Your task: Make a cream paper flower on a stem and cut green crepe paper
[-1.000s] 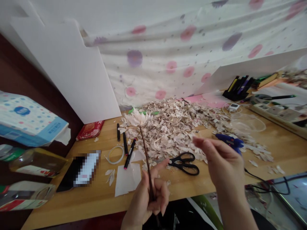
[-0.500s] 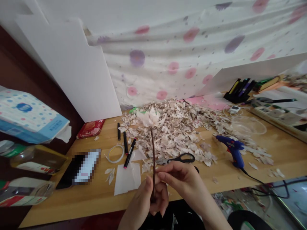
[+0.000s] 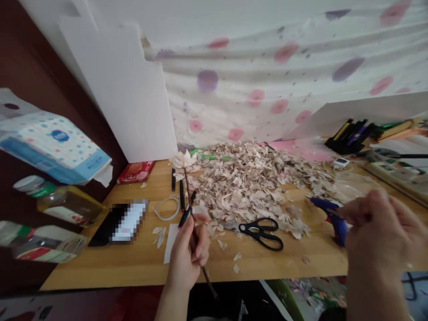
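Observation:
My left hand (image 3: 187, 254) is closed around a thin brown stem (image 3: 189, 196), which leans up and to the left. A pale paper flower (image 3: 183, 159) sits at its top. My right hand (image 3: 384, 227) is off to the right and blurred, its fingertips beside a blue glue gun (image 3: 329, 213) that lies on the wooden table (image 3: 133, 263). I cannot make out whether it grips the gun. A large heap of pale petal scraps (image 3: 254, 183) covers the middle of the table. Black scissors (image 3: 262, 232) lie at the heap's near edge.
Black markers (image 3: 182, 198), a ring of tape (image 3: 168, 207), a sheet of white paper (image 3: 171, 236) and a phone (image 3: 118, 223) lie left of the stem. A white board (image 3: 130, 102) leans at the back left. A tissue pack (image 3: 53, 147) sits far left, a pen holder (image 3: 349, 136) at back right.
My right hand has left the stem and swung right to the glue gun. The left hand has tilted the flower to the left, and my view has shifted right.

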